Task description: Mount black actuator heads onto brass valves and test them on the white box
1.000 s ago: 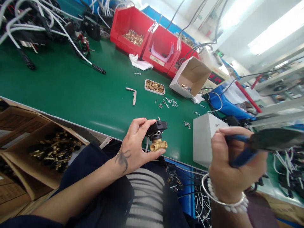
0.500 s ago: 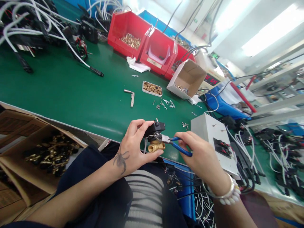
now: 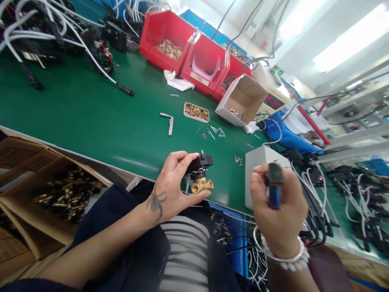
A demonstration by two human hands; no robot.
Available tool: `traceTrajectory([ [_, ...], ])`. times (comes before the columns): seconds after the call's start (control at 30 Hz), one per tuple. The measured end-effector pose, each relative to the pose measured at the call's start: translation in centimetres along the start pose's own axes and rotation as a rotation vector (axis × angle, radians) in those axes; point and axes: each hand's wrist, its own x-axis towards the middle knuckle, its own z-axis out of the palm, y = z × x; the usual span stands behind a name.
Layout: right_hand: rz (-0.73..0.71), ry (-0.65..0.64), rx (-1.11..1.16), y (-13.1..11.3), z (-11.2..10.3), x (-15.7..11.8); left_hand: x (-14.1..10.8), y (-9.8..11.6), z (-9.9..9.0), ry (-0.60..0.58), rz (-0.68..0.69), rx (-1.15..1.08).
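Note:
Between thumb and fingers, my left hand (image 3: 173, 178) grips a brass valve (image 3: 201, 185) topped by a black actuator housing (image 3: 199, 163), over the table's front edge. A silvery wire clip (image 3: 192, 172) shows around the black neck above the brass body. My right hand (image 3: 282, 202) is closed around blue-handled pliers (image 3: 274, 194), blurred by motion, in front of the grey metal box (image 3: 252, 174). The pliers are apart from the valve, their head raised toward the camera.
On the green table (image 3: 130, 125) lie a socket wrench (image 3: 169, 121), a tray of brass nuts (image 3: 196, 112), loose clips (image 3: 214, 130) and screws (image 3: 238, 160). Red bins (image 3: 200, 77) and a cardboard box (image 3: 243, 99) stand behind. A carton of brass valves (image 3: 67, 194) is lower left.
My right hand has drawn the pliers off the valve, moving right and turning their head upward. My left hand keeps its hold on the valve in nearly the same place.

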Motion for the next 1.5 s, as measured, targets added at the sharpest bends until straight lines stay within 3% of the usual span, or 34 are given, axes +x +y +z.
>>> traceTrajectory([
  [0.13, 0.054, -0.385, 0.113, -0.3, 1.2, -0.3, -0.1, -0.2, 0.2, 0.019, -0.019, -0.001],
  [0.27, 0.189, -0.388, 0.388, -0.7, 1.2, 0.6, -0.4, -0.6, 0.9, 0.108, 0.047, -0.092],
  [0.43, 0.072, -0.711, 0.655, -0.4, 0.6, 2.4, -0.3, -0.9, 1.2, 0.104, 0.152, -0.059],
  [0.53, 0.062, -0.773, 0.679, 0.4, 0.8, 2.9, -0.3, -1.0, 1.2, 0.122, 0.153, -0.065],
  [0.87, 0.013, -0.702, 0.744, 1.7, 2.9, 2.5, -0.5, -1.2, 1.4, 0.151, 0.196, -0.065],
  [1.03, 0.051, -0.680, 0.757, 1.6, 2.5, 2.4, -0.4, -1.1, 1.4, 0.150, 0.152, -0.090],
  [1.13, 0.152, -0.479, 0.739, 1.3, 1.6, 1.7, -0.3, -1.2, 1.4, 0.153, 0.120, -0.120],
  [1.27, 0.284, 0.084, 0.496, 1.4, 0.7, 0.2, -0.3, -1.2, 1.3, 0.157, 0.134, -0.132],
  [1.3, 0.273, 0.135, 0.400, 1.4, 0.7, -0.1, -0.2, -1.2, 1.2, 0.159, 0.137, -0.130],
  [1.33, 0.234, 0.095, 0.304, 1.5, 0.6, -0.3, -0.2, -1.2, 1.2, 0.160, 0.139, -0.126],
  [1.43, 0.043, -0.229, 0.100, 1.6, 0.4, -0.6, -0.2, -1.3, 1.1, 0.156, 0.140, -0.114],
  [1.47, 0.012, -0.243, 0.077, 1.6, 0.2, -0.5, -0.2, -1.4, 1.0, 0.156, 0.140, -0.112],
  [1.5, 0.019, -0.158, 0.075, 1.5, 0.1, -0.5, -0.2, -1.4, 1.0, 0.159, 0.141, -0.113],
])
